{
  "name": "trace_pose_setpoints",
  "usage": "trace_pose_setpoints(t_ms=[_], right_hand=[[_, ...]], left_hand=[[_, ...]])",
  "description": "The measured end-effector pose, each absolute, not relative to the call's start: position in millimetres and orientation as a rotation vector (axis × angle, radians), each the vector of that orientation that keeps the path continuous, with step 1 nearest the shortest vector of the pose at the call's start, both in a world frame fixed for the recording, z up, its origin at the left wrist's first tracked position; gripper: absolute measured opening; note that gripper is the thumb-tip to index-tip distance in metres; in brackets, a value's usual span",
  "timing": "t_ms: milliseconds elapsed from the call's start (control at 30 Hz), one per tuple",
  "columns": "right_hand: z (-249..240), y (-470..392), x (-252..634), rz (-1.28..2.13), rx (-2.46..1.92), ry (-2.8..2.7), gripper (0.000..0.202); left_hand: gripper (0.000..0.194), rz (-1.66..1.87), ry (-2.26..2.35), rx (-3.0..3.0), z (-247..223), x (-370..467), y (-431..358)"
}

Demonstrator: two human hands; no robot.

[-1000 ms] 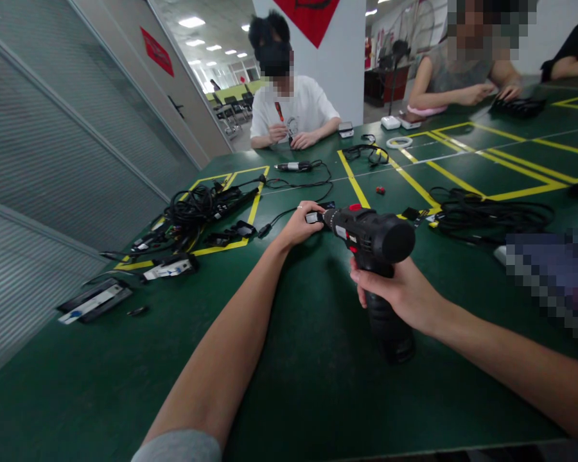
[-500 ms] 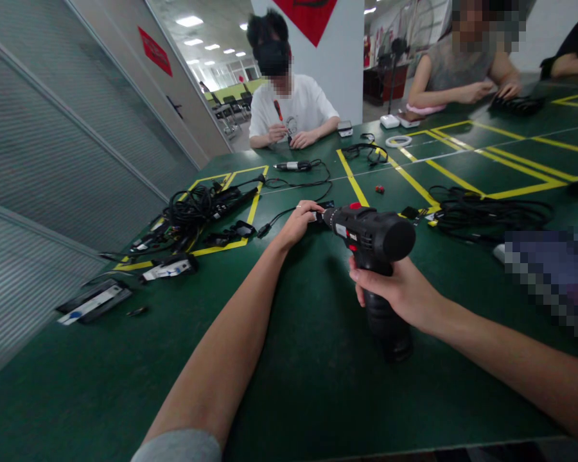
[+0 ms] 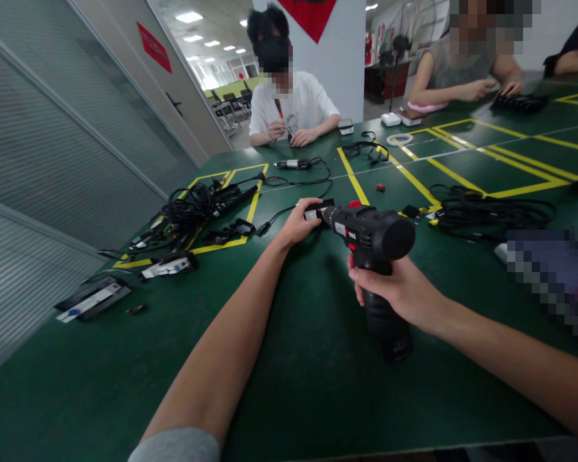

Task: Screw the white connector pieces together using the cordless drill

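Observation:
My right hand point(image 3: 383, 282) is wrapped round the grip of a black cordless drill point(image 3: 373, 234) with red details. Its chuck points away and to the left, and its tip meets or nearly meets a small black part with a whitish label point(image 3: 312, 213). My left hand point(image 3: 299, 221) holds this part against the table from the left, thumb in front and fingers behind. A black cable point(image 3: 274, 221) with a plug runs close to the left hand. The drill and the fingers hide much of the part, so its kind is unclear.
The green table point(image 3: 293, 359) carries tangled black cables point(image 3: 192, 205) on the left and coiled cables point(image 3: 491, 212) on the right. Black-and-white casings point(image 3: 96, 300) lie at the left edge. A pen-shaped tool point(image 3: 293, 164) lies ahead. Co-workers sit opposite, one holding a screwdriver point(image 3: 279, 109).
The left fingers have shifted slightly on the part, and more of its whitish label shows. The drill stays almost in place, still pointed at the part.

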State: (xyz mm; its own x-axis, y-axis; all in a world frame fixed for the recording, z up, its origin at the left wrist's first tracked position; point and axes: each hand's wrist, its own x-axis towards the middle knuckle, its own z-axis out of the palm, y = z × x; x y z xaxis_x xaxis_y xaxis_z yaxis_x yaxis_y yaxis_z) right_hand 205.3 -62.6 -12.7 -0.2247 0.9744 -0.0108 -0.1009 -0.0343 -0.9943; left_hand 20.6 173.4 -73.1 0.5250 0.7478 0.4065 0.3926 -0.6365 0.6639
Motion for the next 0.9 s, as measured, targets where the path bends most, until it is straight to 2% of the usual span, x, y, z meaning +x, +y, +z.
trace_pose_setpoints(t_ms=[100, 367, 567, 900], right_hand=[[-12.0, -62.9, 205.4, 1.44, -1.037, -1.28, 0.019], [-9.6, -63.2, 204.7, 1.417, -1.052, -1.304, 0.019], [-11.0, -62.4, 205.0, 1.406, -1.052, -1.311, 0.019], [-11.4, -63.4, 205.2, 1.402, -1.055, -1.334, 0.016]], left_hand=[[0.053, 0.926, 0.957, 2.254, -70.9, 21.7, 171.5], [0.041, 0.905, 0.948, 2.311, -66.8, 21.9, 170.3], [0.059, 0.905, 1.039, 2.18, -69.6, 23.6, 171.2], [0.047, 0.918, 1.005, 2.282, -70.5, 24.8, 172.0]])
